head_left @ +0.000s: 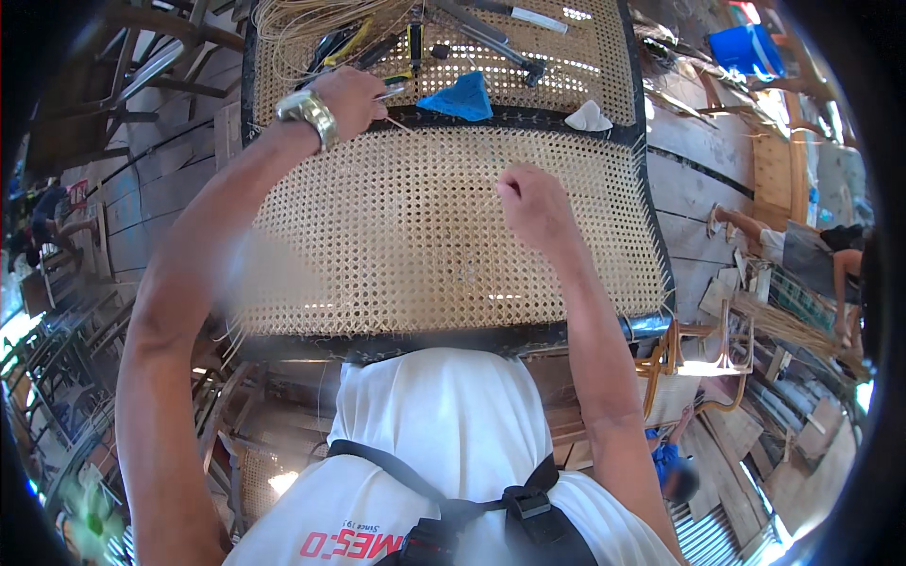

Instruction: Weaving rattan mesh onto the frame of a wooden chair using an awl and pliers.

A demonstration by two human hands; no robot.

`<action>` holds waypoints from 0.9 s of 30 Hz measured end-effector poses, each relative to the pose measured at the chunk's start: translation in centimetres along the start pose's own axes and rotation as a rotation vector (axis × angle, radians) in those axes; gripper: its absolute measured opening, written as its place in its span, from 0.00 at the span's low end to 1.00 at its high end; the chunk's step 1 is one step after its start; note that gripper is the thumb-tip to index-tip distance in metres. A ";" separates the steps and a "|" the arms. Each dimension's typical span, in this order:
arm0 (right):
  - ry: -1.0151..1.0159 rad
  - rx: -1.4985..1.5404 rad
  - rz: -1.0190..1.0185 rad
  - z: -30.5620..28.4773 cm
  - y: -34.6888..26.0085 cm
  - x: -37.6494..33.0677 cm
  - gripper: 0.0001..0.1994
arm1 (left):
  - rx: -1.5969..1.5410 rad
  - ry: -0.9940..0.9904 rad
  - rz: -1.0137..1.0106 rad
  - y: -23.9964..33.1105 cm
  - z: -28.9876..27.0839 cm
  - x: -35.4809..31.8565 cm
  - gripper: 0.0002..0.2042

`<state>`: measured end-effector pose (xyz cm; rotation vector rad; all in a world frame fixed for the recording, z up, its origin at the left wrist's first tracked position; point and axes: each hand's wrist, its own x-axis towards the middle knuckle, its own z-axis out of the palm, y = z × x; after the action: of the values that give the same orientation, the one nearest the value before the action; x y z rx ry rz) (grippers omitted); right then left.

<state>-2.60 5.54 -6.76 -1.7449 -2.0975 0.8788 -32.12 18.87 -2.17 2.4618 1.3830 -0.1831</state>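
Observation:
In front of me lies a woven cane panel (406, 203), with dark-framed edges and an open lattice weave. My left hand (347, 102), with a metal watch (309, 118) on its wrist, is closed at the dark crossbar (528, 120) on the panel's far side. A thin pale strip shows by its fingertips, and a shiny metal piece lies beside them; what the fingers grip is not clear. Over the panel's right half, my right hand (538, 209) is curled with fingers bent in. Whatever it may hold is hidden.
Beyond the crossbar, a second cane section (585, 71) carries a blue cloth-like piece (458, 97), a hammer (500, 47), yellow-black hand tools (415, 42) and coiled cane strands (302, 28). A white crumpled piece (589, 117) sits right. Chair frames, a blue bucket (746, 50) and other people surround me.

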 end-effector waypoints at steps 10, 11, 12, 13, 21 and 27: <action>-0.046 0.450 0.162 -6.6 -5.1 2.5 0.15 | 0.111 -0.199 -0.278 5.4 -2.2 1.2 0.24; -0.049 0.447 0.162 -6.7 -4.2 1.9 0.15 | 0.015 -0.309 -0.252 5.9 -1.2 1.2 0.23; -0.053 0.301 0.136 -6.3 -2.9 1.2 0.14 | -0.078 -0.417 -0.222 6.4 -0.1 1.4 0.21; -0.055 0.153 0.116 -5.8 -1.6 0.6 0.14 | -0.080 -0.416 -0.216 6.9 1.5 1.7 0.21; -0.042 0.011 0.062 -4.0 1.0 -0.6 0.14 | -0.144 -0.477 0.129 10.1 5.0 2.3 0.16; -0.001 0.079 0.330 -3.7 -0.1 -0.1 0.15 | -0.072 -0.642 0.094 12.7 3.5 3.5 0.11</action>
<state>-0.55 6.47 -3.77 -2.0819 -1.7752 1.0311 -19.37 14.37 -3.80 2.1172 0.9690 -0.8025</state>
